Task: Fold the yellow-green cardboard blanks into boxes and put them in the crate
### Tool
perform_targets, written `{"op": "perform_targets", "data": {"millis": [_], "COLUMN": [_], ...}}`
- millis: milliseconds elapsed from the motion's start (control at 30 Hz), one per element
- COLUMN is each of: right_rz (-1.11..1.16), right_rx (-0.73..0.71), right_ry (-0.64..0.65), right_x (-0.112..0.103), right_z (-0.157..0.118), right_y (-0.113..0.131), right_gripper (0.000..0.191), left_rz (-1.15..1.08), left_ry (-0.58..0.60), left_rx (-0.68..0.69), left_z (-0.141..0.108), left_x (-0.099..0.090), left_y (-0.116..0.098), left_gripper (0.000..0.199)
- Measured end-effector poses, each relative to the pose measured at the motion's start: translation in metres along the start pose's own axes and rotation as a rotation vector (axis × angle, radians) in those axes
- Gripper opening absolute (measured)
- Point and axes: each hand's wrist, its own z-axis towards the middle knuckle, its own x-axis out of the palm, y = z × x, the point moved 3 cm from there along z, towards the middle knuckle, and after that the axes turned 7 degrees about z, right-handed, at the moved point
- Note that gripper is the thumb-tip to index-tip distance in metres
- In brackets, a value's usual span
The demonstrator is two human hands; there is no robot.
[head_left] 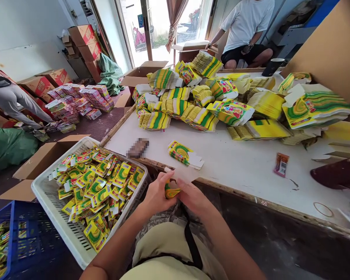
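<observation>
My left hand (159, 194) and my right hand (195, 197) meet at the table's front edge, in front of my body. Between them is a small yellow-green printed carton (171, 190), its pale flap sticking out at the top. The fingers of both hands are wrapped round it and cover much of it. Just beyond, a short stack of flattened cartons (182, 153) lies on the white table (221, 167). To my left stands a white plastic basket (43, 190) heaped with small yellow cartons (96, 186).
Bundles of flat cartons (175, 103) are piled along the table's far side. A blurred-out object (138, 147), a small packet (281, 164) and a dark red cup (335, 171) lie nearer. A blue crate (23, 237) stands lower left. A person (246, 31) sits across the table; another stands far left.
</observation>
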Motion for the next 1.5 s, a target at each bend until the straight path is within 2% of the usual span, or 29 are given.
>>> {"op": "perform_targets", "data": {"millis": [100, 167, 267, 333, 400, 467, 567, 633, 833, 933, 1033, 1067, 1200, 1267, 1367, 1500], "right_rz": [-0.002, -0.093, -0.343, -0.546, -0.705, -0.779, -0.776, -0.781, -0.923, -0.894, -0.836, -0.809, -0.68, -0.608, -0.491, -0.628], "right_rx": [0.068, 0.05, -0.13, -0.261, -0.358, -0.44, -0.539, -0.567, -0.458, -0.466, -0.431, -0.421, -0.412, -0.367, -0.294, -0.267], "right_ry": [0.094, 0.089, 0.019, 0.03, 0.046, 0.004, -0.138, -0.175, -0.01, 0.075, 0.172, 0.153, -0.071, -0.07, -0.029, -0.075], "right_x": [-0.002, -0.005, -0.009, -0.006, -0.004, -0.005, -0.013, -0.016, -0.018, -0.025, -0.028, -0.028, -0.029, -0.029, -0.029, -0.024], "right_z": [0.001, 0.001, -0.002, -0.006, -0.009, -0.009, -0.007, -0.005, -0.004, -0.002, 0.001, 0.003, 0.007, 0.008, 0.009, 0.016], "right_y": [-0.004, -0.01, -0.013, -0.012, -0.01, -0.007, -0.003, -0.002, 0.004, 0.018, 0.026, 0.025, 0.014, 0.004, -0.01, -0.02], "right_gripper": [0.064, 0.068, 0.073, 0.073, 0.061, 0.048, 0.046, 0.045, 0.037, 0.027, 0.024, 0.023, 0.015, 0.027, 0.056, 0.064], "left_rz": [0.054, 0.037, -0.048, -0.067, -0.03, 0.027, 0.145, 0.21, 0.174, 0.143, 0.133, 0.142, 0.197, 0.193, 0.144, 0.161], "left_ry": [0.042, 0.108, 0.216, 0.249, 0.221, 0.12, -0.041, -0.059, 0.018, 0.1, 0.122, 0.111, 0.05, 0.057, 0.083, 0.066], "left_rx": [0.068, 0.044, -0.033, -0.018, 0.012, -0.052, -0.223, -0.239, -0.154, -0.15, -0.107, -0.095, -0.096, -0.114, -0.156, -0.249], "left_z": [0.001, 0.002, 0.007, 0.011, 0.014, 0.014, 0.01, 0.006, 0.008, 0.015, 0.022, 0.023, 0.023, 0.021, 0.019, 0.015], "left_x": [0.001, 0.0, 0.0, 0.003, 0.007, 0.008, 0.002, -0.005, -0.027, -0.035, -0.038, -0.037, -0.031, -0.028, -0.022, -0.024], "left_y": [0.002, 0.004, 0.006, 0.005, 0.005, 0.006, 0.009, 0.009, 0.011, 0.012, 0.011, 0.01, 0.011, 0.012, 0.012, 0.017], "left_gripper": [0.065, 0.059, 0.069, 0.067, 0.055, 0.05, 0.054, 0.052, 0.051, 0.054, 0.055, 0.054, 0.051, 0.052, 0.055, 0.054]}}
